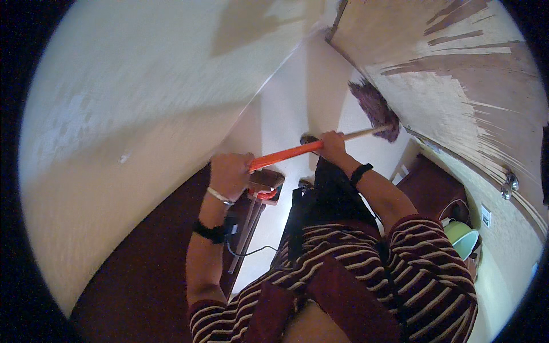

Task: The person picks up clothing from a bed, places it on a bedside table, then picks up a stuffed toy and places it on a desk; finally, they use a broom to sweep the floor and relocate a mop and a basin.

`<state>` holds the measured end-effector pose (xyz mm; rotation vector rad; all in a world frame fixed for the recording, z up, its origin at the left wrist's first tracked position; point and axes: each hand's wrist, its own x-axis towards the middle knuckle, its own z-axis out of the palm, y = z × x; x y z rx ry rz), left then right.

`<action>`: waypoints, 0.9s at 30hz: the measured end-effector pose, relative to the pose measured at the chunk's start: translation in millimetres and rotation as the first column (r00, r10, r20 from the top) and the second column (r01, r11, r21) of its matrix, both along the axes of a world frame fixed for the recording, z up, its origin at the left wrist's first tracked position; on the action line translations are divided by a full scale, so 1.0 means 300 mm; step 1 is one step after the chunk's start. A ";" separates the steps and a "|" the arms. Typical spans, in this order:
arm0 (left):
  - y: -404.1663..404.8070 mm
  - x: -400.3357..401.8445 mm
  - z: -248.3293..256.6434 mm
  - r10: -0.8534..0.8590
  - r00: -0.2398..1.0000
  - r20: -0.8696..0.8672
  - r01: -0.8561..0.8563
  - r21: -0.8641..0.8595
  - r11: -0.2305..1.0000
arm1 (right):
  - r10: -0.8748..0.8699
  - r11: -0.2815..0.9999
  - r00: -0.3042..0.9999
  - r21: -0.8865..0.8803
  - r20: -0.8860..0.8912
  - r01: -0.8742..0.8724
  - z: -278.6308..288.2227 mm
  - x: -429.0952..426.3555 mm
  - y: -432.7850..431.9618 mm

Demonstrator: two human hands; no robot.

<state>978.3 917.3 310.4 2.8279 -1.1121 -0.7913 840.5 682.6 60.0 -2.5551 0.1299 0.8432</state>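
Observation:
A broom with dark purple bristles (pixel 372 103) and an orange-covered handle (pixel 285 157) slants across the view before me. My left hand (pixel 231 171) grips the upper end of the handle. Farther down, near where the orange gives way to a bare pale stick, my right hand (pixel 333 148) is closed around it. The bristles lie on the pale floor (pixel 287 115), near the lower edge of a door (pixel 433 96) with a worn, streaked face. Part of the handle is hidden inside my hands.
Left of me are a plain wall (pixel 150 98) and a dark red surface (pixel 146 261). A brown and red object (pixel 266 184) sits below my left hand, near a cable (pixel 251 254). Rightward are a door knob (pixel 509 186), dark red furniture (pixel 437 184) and a green basin (pixel 461 240).

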 end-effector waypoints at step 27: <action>0.141 -0.670 0.123 0.836 0.508 -0.205 -0.850 0.036 0.525 | 0.521 0.787 0.679 0.018 0.517 -0.617 -0.074 0.157 0.200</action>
